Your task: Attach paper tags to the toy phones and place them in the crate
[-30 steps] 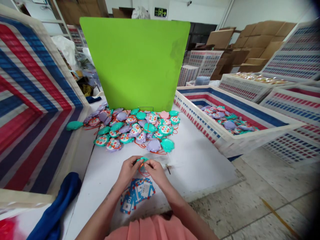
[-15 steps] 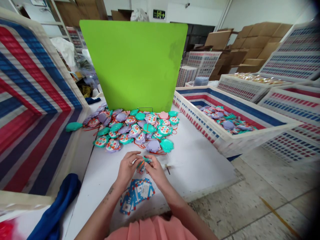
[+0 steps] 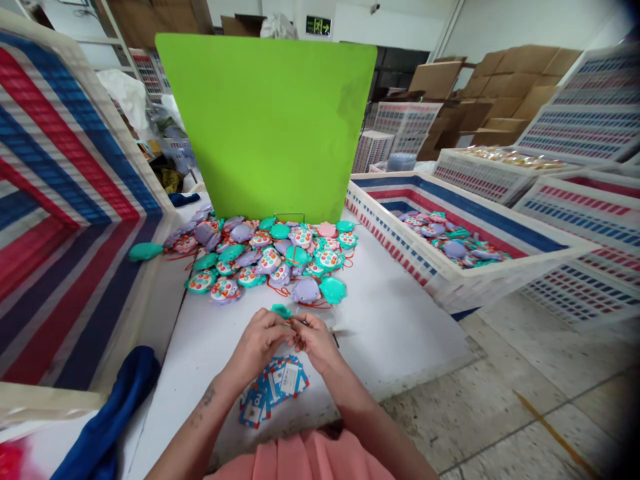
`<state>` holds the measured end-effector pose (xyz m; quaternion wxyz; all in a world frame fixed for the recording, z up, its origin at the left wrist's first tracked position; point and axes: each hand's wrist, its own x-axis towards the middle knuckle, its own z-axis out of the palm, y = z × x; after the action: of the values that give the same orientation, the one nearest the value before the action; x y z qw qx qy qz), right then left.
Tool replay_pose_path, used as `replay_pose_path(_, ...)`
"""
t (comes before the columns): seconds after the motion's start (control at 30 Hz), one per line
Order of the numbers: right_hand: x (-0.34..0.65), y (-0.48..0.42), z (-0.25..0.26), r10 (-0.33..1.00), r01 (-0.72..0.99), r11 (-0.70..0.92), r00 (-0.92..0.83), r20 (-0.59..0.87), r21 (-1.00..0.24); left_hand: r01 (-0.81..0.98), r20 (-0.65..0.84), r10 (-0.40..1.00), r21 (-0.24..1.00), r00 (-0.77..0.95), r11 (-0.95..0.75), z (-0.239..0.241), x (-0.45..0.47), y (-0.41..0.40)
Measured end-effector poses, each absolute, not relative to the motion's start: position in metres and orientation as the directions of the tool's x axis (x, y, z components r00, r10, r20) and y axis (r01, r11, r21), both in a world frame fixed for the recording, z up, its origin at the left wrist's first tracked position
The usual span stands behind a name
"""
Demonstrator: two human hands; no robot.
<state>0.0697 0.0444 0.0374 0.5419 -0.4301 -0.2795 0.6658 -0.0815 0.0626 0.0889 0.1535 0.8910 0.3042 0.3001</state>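
White worktop [image 3: 400, 320], green board [image 3: 270, 127] standing at its back, well beyond the grip. Head view, the only one: left hand [image 3: 261, 338] and right hand [image 3: 316, 340] meet at the fingertips above the worktop. Left fingers look clamped on a teal toy [image 3: 281, 311], which pokes out just beyond the grip. Right fingertips are pinched in; can't tell on what, the fingers hide it. Toy pile [image 3: 269, 259] sits beyond the grip, orange cords [image 3: 279, 291] trailing at its near edge. Blue cards [image 3: 257, 404] lie fanned just below the grip, on the wearer's side. Thin dark item [image 3: 335, 341] just right of it, too small to identify. Crate [image 3: 443, 287] with more toys stands further right.

Risks, my read: toy could slip if the left pinch loosens; a cord could snag or knot if tugged; a dropped wrist could scatter the cards.
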Motion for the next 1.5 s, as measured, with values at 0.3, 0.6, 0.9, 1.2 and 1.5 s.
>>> replay_pose_path(0.3, 0.069, 0.045, 0.034, 0.965, -0.499, -0.234, -0.016, -0.261, -0.835, 0.360, 0.411, 0.582, 0.500, 0.702, -0.788, 0.089, -0.077, 0.051)
replay_pose_path(0.6, 0.076, 0.043, 0.042, 0.923, 0.360, 0.221, 0.224, 0.314, -0.906, 0.019, 0.066, 0.965, 0.997, 0.254, -0.073, 0.068, -0.076, 0.056)
replay_pose_path(0.9, 0.069, 0.037, 0.060, 0.912, 0.339, 0.368, 0.050, 0.407, -0.866, 0.060, 0.077, 0.985, 0.994, 0.154, -0.087, 0.060, -0.085, 0.062)
replay_pose_path(1.2, 0.069, 0.034, 0.065, 0.898, 0.467, 0.380, 0.018, 0.439, -0.798, 0.149, 0.205, 0.964, 0.961, 0.172, -0.232, 0.062, -0.087, 0.061)
replay_pose_path(1.5, 0.070, 0.033, 0.065, 0.903, 0.487, 0.377, -0.004, 0.430, -0.788, 0.154, 0.220, 0.955, 0.955, 0.201, -0.252, 0.064, -0.085, 0.059)
